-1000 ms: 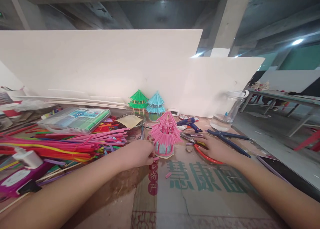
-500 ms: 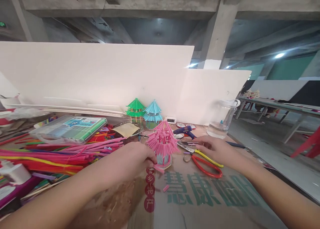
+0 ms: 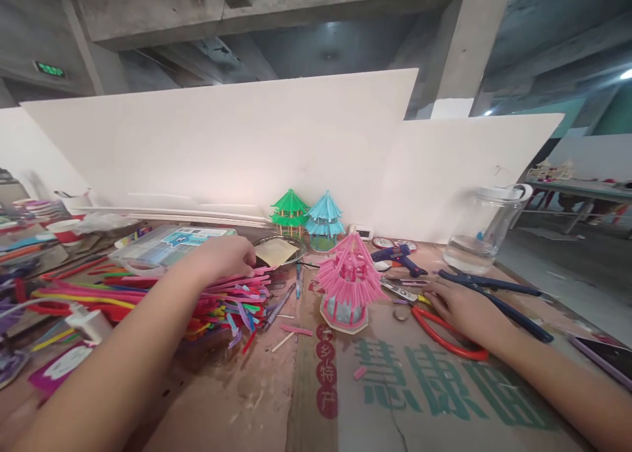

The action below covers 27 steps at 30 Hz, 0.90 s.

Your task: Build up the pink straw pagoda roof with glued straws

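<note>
My left hand [image 3: 224,258] is over the pile of pipe cleaners [image 3: 212,301], its bent fingers at some pink stems beside the clear plastic box [image 3: 170,241]. The hand itself hides its fingertips. On the right, my right hand [image 3: 457,307] lies open with its fingers across the yellow handle of the scissors [image 3: 447,337], whose other handle is red. Between the hands a small pink pagoda [image 3: 351,277] made of pipe cleaners stands upright on a pale base, touched by neither hand. A short pink piece [image 3: 296,330] lies on the table to its left.
Behind stand a green pagoda [image 3: 290,212], a blue pagoda [image 3: 324,222] and a round metal tray [image 3: 299,248]. A glue gun [image 3: 402,260], blue-handled pliers [image 3: 498,294] and a clear water jug [image 3: 476,235] are to the right. A white board [image 3: 247,143] rises at the back.
My left hand has let go of the short pink piece and moved left from the pagoda to the pipe cleaner pile. My right hand has come down over the scissors' handle. The view has shifted left.
</note>
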Motion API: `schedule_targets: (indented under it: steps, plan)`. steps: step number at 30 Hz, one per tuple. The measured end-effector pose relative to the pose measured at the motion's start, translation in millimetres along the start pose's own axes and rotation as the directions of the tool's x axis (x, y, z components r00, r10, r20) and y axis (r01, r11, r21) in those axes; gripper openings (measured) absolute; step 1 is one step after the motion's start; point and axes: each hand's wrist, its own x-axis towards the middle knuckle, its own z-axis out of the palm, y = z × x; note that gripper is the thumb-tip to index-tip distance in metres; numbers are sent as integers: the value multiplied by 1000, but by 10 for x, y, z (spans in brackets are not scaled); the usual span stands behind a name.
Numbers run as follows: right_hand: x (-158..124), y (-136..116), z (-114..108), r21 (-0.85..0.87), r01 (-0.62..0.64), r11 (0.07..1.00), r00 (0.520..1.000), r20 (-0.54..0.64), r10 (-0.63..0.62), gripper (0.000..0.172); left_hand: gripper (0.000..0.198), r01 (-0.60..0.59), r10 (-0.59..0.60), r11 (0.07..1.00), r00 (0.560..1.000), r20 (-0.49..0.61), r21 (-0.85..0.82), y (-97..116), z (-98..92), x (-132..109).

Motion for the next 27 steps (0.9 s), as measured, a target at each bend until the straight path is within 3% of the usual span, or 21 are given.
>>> schedule_targets:
  steps: [7,10,13,15,17,18,20,22,24,27]
  plan:
    - [1,14,13,26,1,1000,1000,23,-1,33,21,-19,21,999,999,-49,38,125,-9,-15]
    - [-9,32,32,28,-15,1000,1000,10,15,33,23,-118,105,991,981,-166,-70,142,-45,-6]
    - [-22,22,42,31,-29,999,1000,-9,29,34,26,-189,70,955,894,-442,-230,261,-102,-74]
    - [-26,0,21,40,-40,998,999,2,40,35,25,-262,-6,897,797,-604,-355,383,-160,-186]
    - [-21,-28,-45,43,-91,995,995,41,89,33,24,-386,-38,810,717,-696,-442,514,-221,-333]
    - [-14,-40,-98,42,-142,989,989,57,139,33,23,-451,-20,758,706,-708,-471,580,-242,-405]
    - [9,-60,-246,42,-277,960,960,50,275,31,23,-558,96,649,735,-671,-517,721,-240,-521]
    - [38,-83,-426,99,-370,924,926,-45,376,30,21,-623,233,584,742,-629,-520,887,-155,-576]
    - [61,-120,-597,179,-379,908,900,-158,407,29,22,-651,371,578,746,-552,-491,1068,8,-570]
    - [73,-210,-748,204,-344,917,903,-197,382,28,32,-725,619,517,684,-386,-455,1265,273,-491]
